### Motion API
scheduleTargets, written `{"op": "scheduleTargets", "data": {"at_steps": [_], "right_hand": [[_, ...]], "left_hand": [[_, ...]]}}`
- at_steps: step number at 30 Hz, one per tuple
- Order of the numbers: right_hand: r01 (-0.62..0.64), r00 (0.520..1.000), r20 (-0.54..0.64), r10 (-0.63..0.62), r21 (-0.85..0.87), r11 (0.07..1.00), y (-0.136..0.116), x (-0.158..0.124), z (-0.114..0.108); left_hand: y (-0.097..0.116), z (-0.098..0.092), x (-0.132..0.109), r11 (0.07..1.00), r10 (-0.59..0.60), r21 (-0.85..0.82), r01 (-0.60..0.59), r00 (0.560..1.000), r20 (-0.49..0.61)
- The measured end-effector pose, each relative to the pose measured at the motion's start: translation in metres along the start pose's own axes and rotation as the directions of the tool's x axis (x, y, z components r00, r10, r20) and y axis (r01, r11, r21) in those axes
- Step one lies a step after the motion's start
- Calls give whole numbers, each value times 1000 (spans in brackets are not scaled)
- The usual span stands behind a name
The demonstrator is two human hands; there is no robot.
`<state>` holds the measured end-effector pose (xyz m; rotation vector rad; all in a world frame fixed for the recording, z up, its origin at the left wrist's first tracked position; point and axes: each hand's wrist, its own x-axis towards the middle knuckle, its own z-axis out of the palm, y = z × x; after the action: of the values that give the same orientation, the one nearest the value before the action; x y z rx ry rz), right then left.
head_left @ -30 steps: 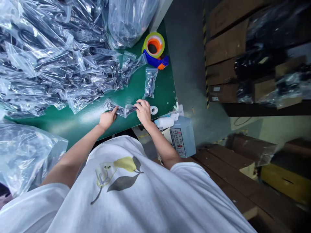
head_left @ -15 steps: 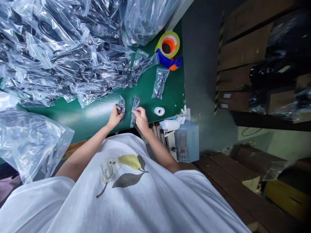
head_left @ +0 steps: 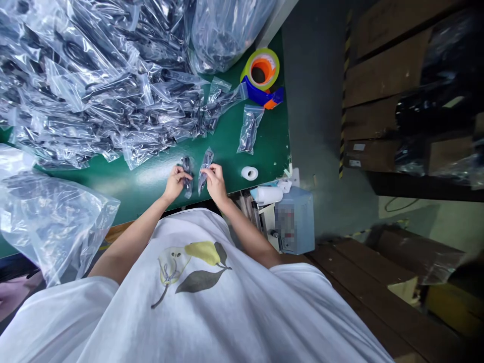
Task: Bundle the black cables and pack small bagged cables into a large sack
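Observation:
Over the front of the green table (head_left: 149, 184), my left hand (head_left: 176, 182) pinches a small clear bag with dark contents (head_left: 187, 186). Just to its right, my right hand (head_left: 215, 182) grips a second small bag with dark contents (head_left: 204, 169), held at a slant. The two bags are close together with a narrow gap between them. A similar zip bag (head_left: 249, 132) lies flat farther right. Between that bag and the table's front edge lies a small white roll (head_left: 250, 173). What exactly is inside the bags is too small to tell.
A large heap of bagged dark cables (head_left: 113, 96) covers the back left. Big clear plastic bags (head_left: 56, 217) lie at the left edge. A tape roll on a blue dispenser (head_left: 260, 93) stands at the back right. A grey-blue box (head_left: 298, 222) is beside the table's right front.
The bag in my left hand has turned more upright and shows lower down. My right hand and its bag have moved slightly left, and that bag now leans more.

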<state>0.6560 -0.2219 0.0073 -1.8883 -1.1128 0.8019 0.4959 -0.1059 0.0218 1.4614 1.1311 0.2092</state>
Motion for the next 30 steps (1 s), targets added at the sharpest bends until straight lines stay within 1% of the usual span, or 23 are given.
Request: {"op": "scheduleTargets", "data": {"at_steps": [3,5,8,10,12,13,14,15,16,17,18,19,20,21,22,23,25,27,29,30], "right_hand": [[-49,996,70,48,24,998,5,1,17],[-79,990,120,73,43,996,3,0,27],[-101,978,191,87,67,993,-11,-4,39],[-104,968,238,83,78,992,-23,-3,40],[-108,959,271,84,73,992,-29,6,29],[-117,959,266,97,59,991,-28,15,17],[-135,964,237,123,37,990,-24,26,1],[-167,971,174,164,5,986,-18,40,-18],[-212,973,82,214,-30,977,-9,55,-40],[-270,963,-35,269,-62,961,1,71,-62],[-335,935,-155,319,-89,938,11,87,-82],[-393,900,-246,359,-104,913,21,101,-100],[-443,867,-307,393,-113,889,30,114,-113],[-482,841,-339,421,-116,869,37,124,-121],[-507,828,-343,444,-118,854,42,131,-125],[-521,824,-328,462,-119,845,45,136,-124],[-510,842,-271,467,-116,852,43,135,-117],[-448,883,-205,422,-104,888,31,126,-106],[-352,930,-141,339,-81,933,12,111,-94],[-283,956,-103,276,-67,957,1,102,-87]], "left_hand": [[-7,2,-7,999,-49,-16,48,999,-10],[-8,6,-13,995,-96,-48,93,993,-65],[-7,16,-20,974,-193,-148,171,970,-149],[-3,20,-23,942,-272,-242,234,952,-138],[3,19,-23,889,-353,-330,316,934,-57],[6,17,-22,858,-388,-366,359,922,-6],[10,15,-21,827,-417,-396,398,908,41],[13,13,-19,798,-439,-422,431,895,83],[16,11,-18,771,-455,-445,455,883,115],[19,10,-16,748,-466,-465,473,874,139],[22,10,-16,729,-475,-481,488,866,158],[25,10,-16,712,-483,-494,499,859,172],[28,10,-16,698,-490,-504,508,853,181],[30,10,-16,688,-496,-514,513,849,183],[32,10,-16,679,-501,-525,514,846,181],[34,10,-16,671,-505,-535,513,845,178],[38,10,-15,652,-506,-561,510,844,179],[43,10,-12,621,-507,-592,513,840,196],[49,11,-7,578,-513,-623,528,828,227],[52,12,-5,552,-516,-635,540,820,249]]}}
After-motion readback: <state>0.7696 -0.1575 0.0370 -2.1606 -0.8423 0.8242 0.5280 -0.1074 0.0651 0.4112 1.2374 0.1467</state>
